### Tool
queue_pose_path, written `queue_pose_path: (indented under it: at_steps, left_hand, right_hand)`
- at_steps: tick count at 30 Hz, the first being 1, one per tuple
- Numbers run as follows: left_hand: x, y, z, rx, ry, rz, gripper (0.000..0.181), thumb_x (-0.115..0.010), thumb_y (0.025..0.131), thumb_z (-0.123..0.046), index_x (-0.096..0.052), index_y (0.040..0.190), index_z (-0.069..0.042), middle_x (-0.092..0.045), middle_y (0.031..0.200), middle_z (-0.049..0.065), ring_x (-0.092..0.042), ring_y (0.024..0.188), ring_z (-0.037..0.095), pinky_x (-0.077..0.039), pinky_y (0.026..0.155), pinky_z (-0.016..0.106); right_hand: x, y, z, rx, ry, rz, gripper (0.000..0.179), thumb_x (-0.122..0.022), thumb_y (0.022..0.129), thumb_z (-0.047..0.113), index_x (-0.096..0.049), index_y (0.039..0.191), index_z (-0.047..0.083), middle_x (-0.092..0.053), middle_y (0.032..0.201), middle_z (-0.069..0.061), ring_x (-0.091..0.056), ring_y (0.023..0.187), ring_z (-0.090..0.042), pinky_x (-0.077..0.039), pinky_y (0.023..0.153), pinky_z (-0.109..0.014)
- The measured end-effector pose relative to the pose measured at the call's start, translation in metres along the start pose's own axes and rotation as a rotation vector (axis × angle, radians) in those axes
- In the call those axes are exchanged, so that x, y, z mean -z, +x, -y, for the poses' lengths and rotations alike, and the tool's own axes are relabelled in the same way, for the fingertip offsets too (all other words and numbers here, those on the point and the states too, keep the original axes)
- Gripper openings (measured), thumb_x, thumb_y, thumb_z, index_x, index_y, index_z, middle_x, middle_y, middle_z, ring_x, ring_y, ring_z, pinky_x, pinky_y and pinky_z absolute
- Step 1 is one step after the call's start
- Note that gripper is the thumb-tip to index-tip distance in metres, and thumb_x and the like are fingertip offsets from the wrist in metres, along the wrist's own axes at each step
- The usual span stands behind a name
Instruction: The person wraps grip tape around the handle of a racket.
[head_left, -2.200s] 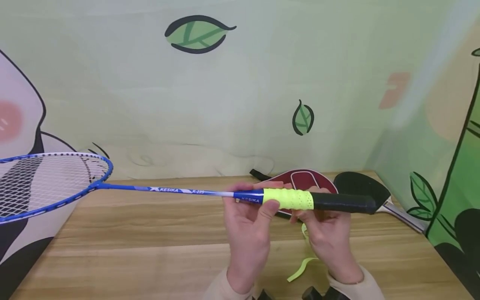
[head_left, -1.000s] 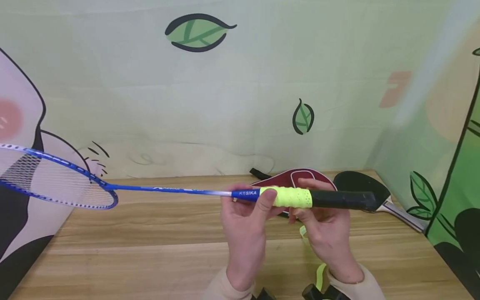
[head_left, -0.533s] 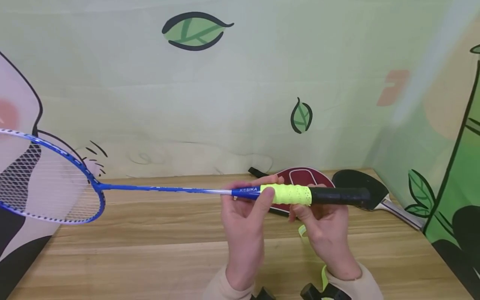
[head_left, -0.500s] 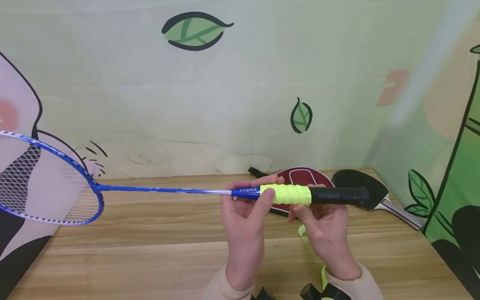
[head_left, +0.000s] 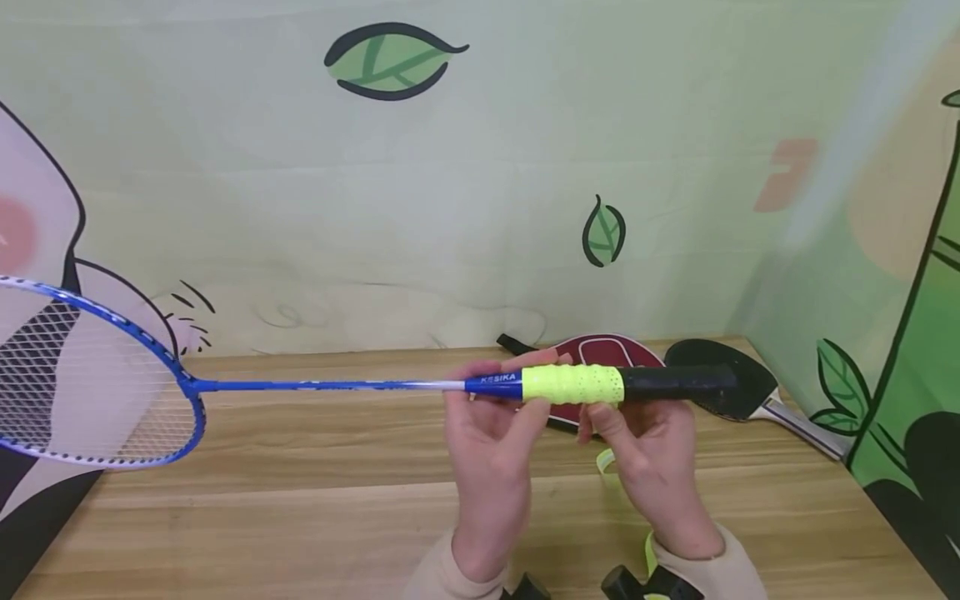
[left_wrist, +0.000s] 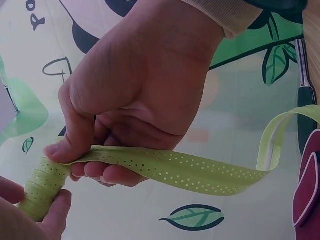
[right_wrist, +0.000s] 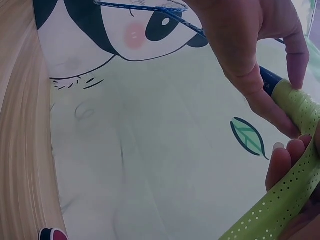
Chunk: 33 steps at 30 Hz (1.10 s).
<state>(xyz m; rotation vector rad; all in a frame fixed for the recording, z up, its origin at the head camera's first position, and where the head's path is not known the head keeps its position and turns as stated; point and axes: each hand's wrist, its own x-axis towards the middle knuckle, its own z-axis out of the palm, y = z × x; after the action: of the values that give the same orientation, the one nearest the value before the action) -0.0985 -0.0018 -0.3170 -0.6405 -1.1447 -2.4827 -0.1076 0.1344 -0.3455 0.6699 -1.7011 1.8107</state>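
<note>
A blue and white badminton racket (head_left: 330,385) is held level above the table, its strung head at the left and cut off by the frame. Perforated yellow-green grip tape (head_left: 573,384) is wound round the upper handle; the lower part of the handle (head_left: 675,382) is black. My left hand (head_left: 489,479) grips the racket around the blue cone and the start of the wrap, thumb at the near side. My right hand (head_left: 663,479) pinches the tape's loose length (left_wrist: 200,172) close to the wrap. In the left wrist view this length trails off and bends upward.
Behind the hands, a dark red case (head_left: 592,350) with white piping and a black strap lies on the wooden table (head_left: 300,508). A black table tennis bat (head_left: 720,358) with a pale handle lies right of it. A printed cloth backs the table.
The racket has turned about its shaft, so its head shows at another tilt and its lettering has shifted. The loose tape's tail has moved nearer the right wrist. Both hands stay almost in place.
</note>
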Motion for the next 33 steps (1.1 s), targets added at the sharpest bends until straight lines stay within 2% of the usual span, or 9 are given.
queue_pose_path:
  at_steps: [3, 7, 11, 16, 21, 25, 33]
  left_hand:
    - [0.0005, -0.0003, 0.0012, 0.006, 0.016, -0.015, 0.042, -0.053, 0.082, 0.019, -0.036, 0.114, -0.002, -0.062, 0.115, 0.029, -0.062, 0.11, 0.037, -0.051, 0.097, 0.042]
    - [0.0015, -0.0002, 0.003, 0.006, 0.02, -0.028, 0.042, -0.057, 0.083, 0.017, -0.037, 0.114, -0.002, -0.062, 0.114, 0.028, -0.063, 0.108, 0.035, -0.052, 0.096, 0.04]
    - [0.0019, -0.0001, 0.0039, -0.003, 0.034, -0.03, 0.04, -0.06, 0.085, 0.014, -0.038, 0.114, 0.0, -0.063, 0.113, 0.029, -0.064, 0.106, 0.034, -0.053, 0.095, 0.038]
    - [0.0007, -0.0004, 0.0021, 0.016, 0.049, -0.045, 0.038, -0.062, 0.087, 0.01, -0.037, 0.114, 0.0, -0.064, 0.113, 0.027, -0.065, 0.106, 0.034, -0.053, 0.094, 0.039]
    - [0.0014, -0.0004, 0.0003, 0.015, 0.061, -0.045, 0.038, -0.064, 0.088, 0.008, -0.039, 0.114, -0.004, -0.062, 0.114, 0.031, -0.065, 0.106, 0.034, -0.053, 0.094, 0.042]
    - [0.003, 0.0001, -0.0015, 0.005, 0.081, -0.053, 0.037, -0.064, 0.089, 0.006, -0.039, 0.114, -0.003, -0.061, 0.113, 0.033, -0.066, 0.103, 0.032, -0.055, 0.091, 0.039]
    - [0.0051, 0.0016, -0.0044, 0.01, 0.097, -0.072, 0.034, -0.064, 0.09, 0.003, -0.038, 0.111, 0.0, -0.067, 0.106, 0.02, -0.068, 0.093, 0.026, -0.059, 0.081, 0.041]
  right_hand:
    - [0.0005, -0.0001, 0.0011, -0.037, -0.025, 0.01, 0.01, -0.06, 0.091, -0.008, -0.057, 0.1, -0.009, -0.062, 0.07, -0.009, -0.06, 0.058, -0.018, -0.053, 0.054, -0.025]
    - [0.0005, 0.0006, 0.0015, -0.032, -0.002, 0.022, 0.008, -0.059, 0.092, -0.008, -0.056, 0.098, -0.01, -0.061, 0.069, -0.01, -0.059, 0.058, -0.019, -0.052, 0.054, -0.025]
    - [0.0004, 0.0016, 0.0018, -0.004, 0.031, 0.024, 0.008, -0.06, 0.092, -0.007, -0.057, 0.098, -0.01, -0.06, 0.07, -0.01, -0.059, 0.058, -0.019, -0.052, 0.054, -0.025]
    - [0.0, 0.0017, 0.0013, 0.018, 0.053, 0.019, 0.009, -0.06, 0.092, -0.008, -0.057, 0.1, -0.01, -0.061, 0.07, -0.01, -0.058, 0.057, -0.018, -0.051, 0.053, -0.024]
    - [-0.0018, 0.0007, -0.0003, 0.026, 0.052, 0.031, 0.013, -0.053, 0.094, -0.011, -0.056, 0.106, -0.011, -0.06, 0.071, -0.011, -0.057, 0.058, -0.018, -0.052, 0.052, -0.025]
    - [-0.0028, 0.0012, -0.0015, 0.077, 0.082, 0.057, 0.018, -0.048, 0.092, -0.018, -0.055, 0.108, -0.013, -0.059, 0.073, -0.012, -0.056, 0.057, -0.019, -0.051, 0.051, -0.025]
    - [-0.0026, 0.0006, -0.0008, 0.093, 0.111, 0.086, 0.02, -0.048, 0.091, -0.019, -0.056, 0.109, -0.012, -0.059, 0.073, -0.012, -0.056, 0.056, -0.019, -0.05, 0.048, -0.026]
